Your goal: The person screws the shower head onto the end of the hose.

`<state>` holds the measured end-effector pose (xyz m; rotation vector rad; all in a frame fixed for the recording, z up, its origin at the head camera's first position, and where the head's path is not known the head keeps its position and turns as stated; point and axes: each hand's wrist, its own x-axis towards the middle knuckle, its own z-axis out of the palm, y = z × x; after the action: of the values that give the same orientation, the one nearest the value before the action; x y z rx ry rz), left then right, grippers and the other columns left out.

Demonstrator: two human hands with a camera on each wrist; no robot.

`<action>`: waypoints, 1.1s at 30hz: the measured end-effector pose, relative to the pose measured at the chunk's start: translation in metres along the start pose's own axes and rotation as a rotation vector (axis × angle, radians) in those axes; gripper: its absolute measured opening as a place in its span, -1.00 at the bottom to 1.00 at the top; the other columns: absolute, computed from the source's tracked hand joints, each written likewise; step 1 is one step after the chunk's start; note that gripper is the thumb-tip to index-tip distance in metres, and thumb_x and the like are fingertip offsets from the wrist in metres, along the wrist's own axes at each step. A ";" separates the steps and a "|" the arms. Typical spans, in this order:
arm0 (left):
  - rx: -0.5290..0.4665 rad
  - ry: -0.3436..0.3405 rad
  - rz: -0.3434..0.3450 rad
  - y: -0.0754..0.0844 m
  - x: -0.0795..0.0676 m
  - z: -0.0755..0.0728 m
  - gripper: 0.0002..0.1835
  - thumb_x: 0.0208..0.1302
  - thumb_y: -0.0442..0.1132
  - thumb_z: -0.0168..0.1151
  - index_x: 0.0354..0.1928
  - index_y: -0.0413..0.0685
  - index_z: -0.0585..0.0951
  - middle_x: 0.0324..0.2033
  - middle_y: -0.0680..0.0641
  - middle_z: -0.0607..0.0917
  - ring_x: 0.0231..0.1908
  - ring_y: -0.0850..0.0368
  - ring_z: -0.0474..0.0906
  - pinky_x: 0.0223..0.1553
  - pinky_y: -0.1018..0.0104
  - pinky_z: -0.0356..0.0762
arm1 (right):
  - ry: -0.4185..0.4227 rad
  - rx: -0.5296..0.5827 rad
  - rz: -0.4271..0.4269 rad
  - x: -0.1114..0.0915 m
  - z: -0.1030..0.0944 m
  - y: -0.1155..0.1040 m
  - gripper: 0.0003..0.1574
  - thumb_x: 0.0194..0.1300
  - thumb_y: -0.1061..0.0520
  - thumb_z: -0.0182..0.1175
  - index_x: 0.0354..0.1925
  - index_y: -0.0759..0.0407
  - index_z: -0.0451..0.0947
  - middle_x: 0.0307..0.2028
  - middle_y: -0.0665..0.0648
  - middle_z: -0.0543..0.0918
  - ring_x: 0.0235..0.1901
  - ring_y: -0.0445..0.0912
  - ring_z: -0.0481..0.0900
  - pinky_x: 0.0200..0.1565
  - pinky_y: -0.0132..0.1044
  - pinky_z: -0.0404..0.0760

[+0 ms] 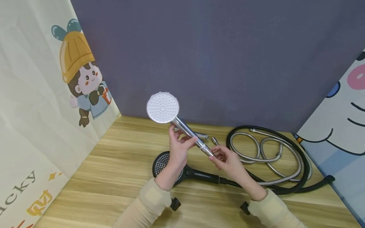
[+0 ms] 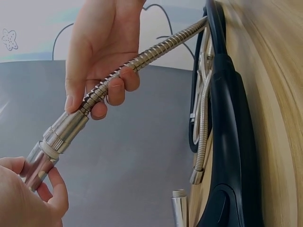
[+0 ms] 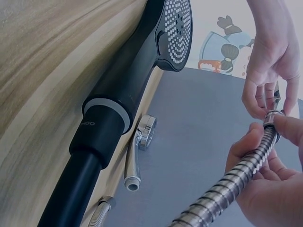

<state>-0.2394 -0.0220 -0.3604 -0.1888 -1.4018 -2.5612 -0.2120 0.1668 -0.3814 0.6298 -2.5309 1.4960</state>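
Observation:
My left hand (image 1: 178, 153) grips the chrome handle of a hand shower (image 1: 163, 107), its round white spray face tilted up toward the head camera. At the handle's lower end, my right hand (image 1: 232, 163) pinches a ribbed metal shower hose (image 2: 147, 57) just behind its chrome connector nut (image 2: 66, 130). In the left wrist view the nut lines up with the handle end, a pale ring showing between them. Below the hands, a black hand shower (image 1: 203, 176) lies on the table, partly hidden by my left wrist. Behind my left hand lies another chrome hand shower (image 3: 132, 163).
Coiled metal hoses (image 1: 298, 163) and a thick black hose (image 1: 309, 172) lie on the right of the wooden table (image 1: 119, 164). One loose hose end (image 1: 214, 140) points toward the second chrome shower. A grey wall (image 1: 214, 63) stands behind, with cartoon-printed panels (image 1: 37, 95) at the sides.

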 end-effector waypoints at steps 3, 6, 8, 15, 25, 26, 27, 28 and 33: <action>-0.002 0.008 -0.001 -0.001 0.000 0.000 -0.10 -0.08 -0.66 0.27 0.28 0.11 0.16 -0.11 -0.08 0.44 -0.30 0.12 0.54 -0.21 0.13 0.72 | 0.018 -0.019 -0.015 0.000 0.001 -0.001 -0.72 0.19 0.19 0.28 -0.11 0.21 0.50 -0.43 0.12 0.65 -0.62 -0.19 0.51 -0.65 -0.32 0.57; -0.001 0.017 0.001 -0.002 -0.002 -0.001 -0.10 -0.08 -0.66 0.27 0.28 0.09 0.16 -0.10 -0.09 0.43 -0.29 0.11 0.54 -0.21 0.13 0.72 | 0.041 -0.059 -0.027 0.000 0.003 -0.002 -0.72 0.18 0.18 0.30 -0.12 0.18 0.52 -0.45 0.08 0.66 -0.62 -0.25 0.49 -0.64 -0.39 0.54; 0.000 0.021 0.005 -0.002 -0.002 -0.001 -0.10 -0.07 -0.66 0.27 0.29 0.06 0.15 -0.10 -0.09 0.43 -0.29 0.11 0.53 -0.21 0.13 0.72 | 0.056 -0.085 -0.032 0.000 0.003 -0.002 -0.72 0.18 0.17 0.30 -0.12 0.16 0.53 -0.45 0.05 0.66 -0.61 -0.27 0.47 -0.64 -0.41 0.50; -0.015 0.039 0.006 -0.003 -0.004 -0.001 -0.10 -0.07 -0.67 0.26 0.29 0.08 0.15 -0.12 -0.07 0.43 -0.31 0.13 0.54 -0.23 0.18 0.72 | 0.123 -0.124 -0.090 -0.001 0.005 -0.002 -0.65 0.12 0.20 0.35 -0.12 0.17 0.50 -0.42 0.03 0.69 -0.51 -0.28 0.56 -0.55 -0.43 0.56; -0.032 0.071 0.006 -0.002 -0.006 0.003 -0.13 -0.07 -0.68 0.25 0.25 0.10 0.19 -0.15 -0.07 0.44 -0.32 0.13 0.56 -0.23 0.17 0.72 | 0.231 -0.215 -0.172 -0.001 0.010 -0.004 -0.51 -0.13 0.34 0.47 -0.23 0.17 0.45 -0.42 0.00 0.66 -0.50 -0.28 0.59 -0.52 -0.45 0.61; -0.033 0.075 0.005 -0.002 -0.006 0.003 -0.13 -0.08 -0.68 0.26 0.24 0.11 0.20 -0.15 -0.06 0.44 -0.32 0.13 0.56 -0.23 0.17 0.72 | 0.238 -0.226 -0.174 0.000 0.010 -0.003 -0.51 -0.14 0.34 0.48 -0.24 0.17 0.46 -0.41 0.00 0.66 -0.50 -0.28 0.58 -0.53 -0.45 0.61; -0.035 0.079 0.006 -0.002 -0.006 0.004 -0.13 -0.08 -0.68 0.26 0.24 0.11 0.20 -0.15 -0.06 0.44 -0.32 0.13 0.56 -0.23 0.16 0.72 | 0.245 -0.239 -0.176 0.000 0.010 -0.003 -0.51 -0.14 0.33 0.49 -0.24 0.17 0.46 -0.41 0.00 0.65 -0.50 -0.28 0.58 -0.53 -0.45 0.61; -0.038 0.082 0.005 -0.002 -0.006 0.004 -0.13 -0.08 -0.68 0.26 0.25 0.12 0.20 -0.15 -0.06 0.44 -0.32 0.13 0.56 -0.23 0.16 0.72 | 0.250 -0.248 -0.180 0.000 0.010 -0.003 -0.51 -0.15 0.33 0.49 -0.25 0.17 0.47 -0.41 0.00 0.65 -0.51 -0.28 0.58 -0.54 -0.45 0.61; -0.055 0.092 0.011 -0.003 -0.006 0.004 -0.12 -0.08 -0.69 0.25 0.27 0.06 0.17 -0.16 -0.06 0.43 -0.32 0.14 0.56 -0.24 0.17 0.72 | 0.265 -0.279 -0.206 0.001 0.010 -0.002 -0.54 -0.15 0.30 0.50 -0.26 0.17 0.49 -0.42 0.02 0.65 -0.53 -0.27 0.57 -0.55 -0.45 0.60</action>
<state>-0.2346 -0.0167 -0.3621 -0.0863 -1.2951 -2.5659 -0.2115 0.1567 -0.3847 0.5842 -2.3297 1.0563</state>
